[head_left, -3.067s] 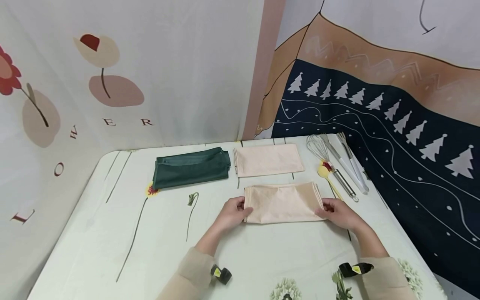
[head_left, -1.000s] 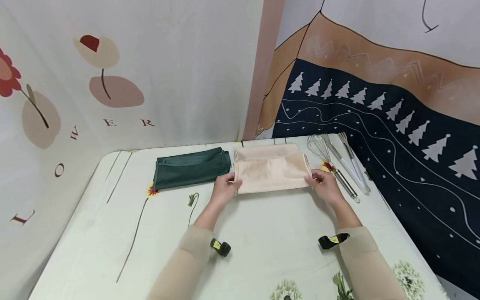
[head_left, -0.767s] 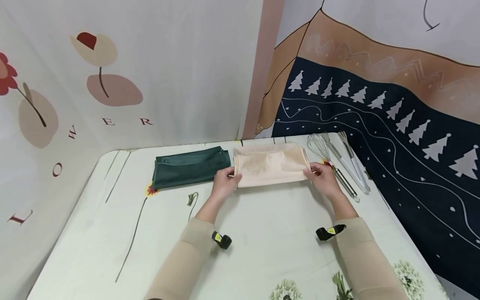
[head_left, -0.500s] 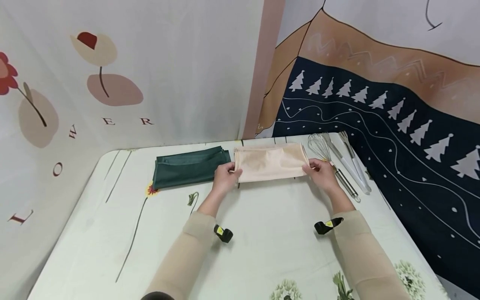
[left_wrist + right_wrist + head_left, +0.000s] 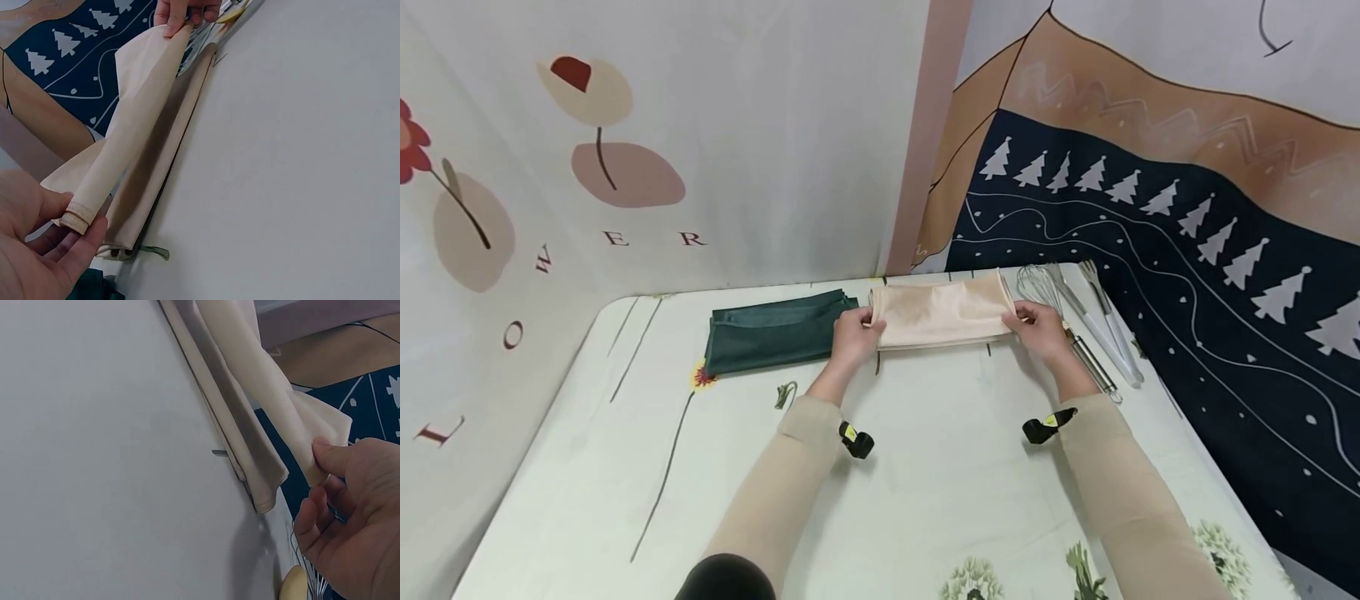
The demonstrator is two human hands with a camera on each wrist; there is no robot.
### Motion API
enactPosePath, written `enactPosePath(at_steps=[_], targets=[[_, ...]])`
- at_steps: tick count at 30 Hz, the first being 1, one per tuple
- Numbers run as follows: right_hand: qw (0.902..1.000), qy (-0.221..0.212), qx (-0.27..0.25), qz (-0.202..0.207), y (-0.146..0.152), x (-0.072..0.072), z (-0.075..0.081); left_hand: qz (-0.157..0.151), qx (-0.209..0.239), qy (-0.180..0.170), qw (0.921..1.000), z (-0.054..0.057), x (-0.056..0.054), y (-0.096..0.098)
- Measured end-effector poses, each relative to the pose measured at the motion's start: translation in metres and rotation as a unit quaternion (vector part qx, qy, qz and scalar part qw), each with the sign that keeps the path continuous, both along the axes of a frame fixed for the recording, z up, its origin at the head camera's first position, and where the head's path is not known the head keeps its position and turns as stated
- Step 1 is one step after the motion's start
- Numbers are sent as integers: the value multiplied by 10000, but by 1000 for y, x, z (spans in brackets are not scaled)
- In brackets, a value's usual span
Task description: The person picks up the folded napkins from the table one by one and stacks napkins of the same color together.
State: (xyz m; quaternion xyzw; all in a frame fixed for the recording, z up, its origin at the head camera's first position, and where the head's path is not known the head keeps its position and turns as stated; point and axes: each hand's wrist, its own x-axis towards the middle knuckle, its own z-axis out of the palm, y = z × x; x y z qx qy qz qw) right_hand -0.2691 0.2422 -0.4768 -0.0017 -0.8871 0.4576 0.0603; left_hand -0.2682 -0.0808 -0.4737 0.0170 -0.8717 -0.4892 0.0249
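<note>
A folded beige cloth [image 5: 942,310] is stretched between both hands near the back of the table. My left hand [image 5: 852,340] pinches its left end, thumb on the near side. The right hand [image 5: 1042,335] pinches the opposite end. Both wrist views show this cloth raised above a second folded beige cloth [image 5: 164,153], which lies on the table; a gap separates them at the near side. In the head view the held cloth hides most of the lower one. Just left of my left hand lies a folded dark green cloth [image 5: 775,340].
To the right lie a wire whisk [image 5: 1093,362] and long metal utensils with pale handles [image 5: 1120,346]. A yellow spoon [image 5: 294,584] shows beside the whisk in the right wrist view. The tablecloth [image 5: 940,467] is pale with printed flowers. Fabric walls [image 5: 775,125] stand behind.
Both hands have carried the beige cloth from the table's middle backward and slightly left, over the other beige cloth, which it now mostly covers in the head view. The green cloth stays put.
</note>
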Motion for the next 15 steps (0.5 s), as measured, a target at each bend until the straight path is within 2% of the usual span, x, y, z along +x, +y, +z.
enactPosePath(at_steps=[4,9,15], targets=[[9999,-63,118,-73,0,-6,2,-102,-161,65,9998,2,-6,3],[9997,-121,167,-113,-1,-15,1,-48,-425,226,9988,5,-12,5],[9982,-391,403,-226,-1,-22,-5,-92,-811,174,9965,2,-19,11]])
